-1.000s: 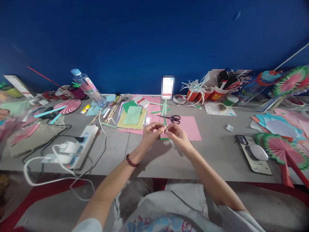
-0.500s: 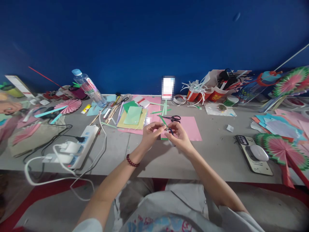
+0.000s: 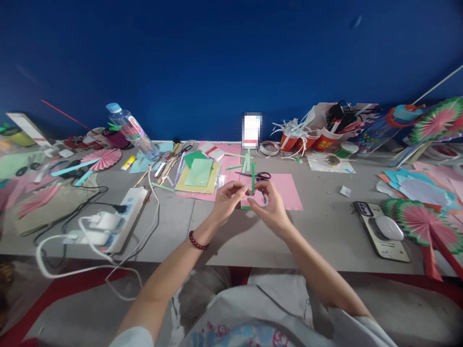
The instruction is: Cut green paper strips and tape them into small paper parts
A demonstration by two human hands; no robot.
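Note:
My left hand [image 3: 229, 200] and my right hand [image 3: 269, 207] meet over the pink paper [image 3: 289, 193], fingertips pinched close together. Between them the lower end of a narrow green paper strip [image 3: 253, 176] is gripped, its free length standing up and away from me. A small blue thing [image 3: 264, 196] shows inside the curl of my right hand; its kind is unclear. Just beyond my fingers lie black-handled scissors [image 3: 263, 176], partly covered by the strip. Pale green strips [image 3: 246, 161] lie behind them.
At left are a power strip [image 3: 126, 219] with cables, a plastic bottle [image 3: 133, 132] and a paper stack [image 3: 198, 172]. Red cups [image 3: 323, 142] stand at the back right. A phone [image 3: 383, 243] with a white case on it and a pink-green paper fan [image 3: 421, 221] lie right.
The green strip has swung from slanting leftward to nearly upright. My right fingers have opened around slightly, baring more of the blue thing. Another person's hand at far left has gone from view.

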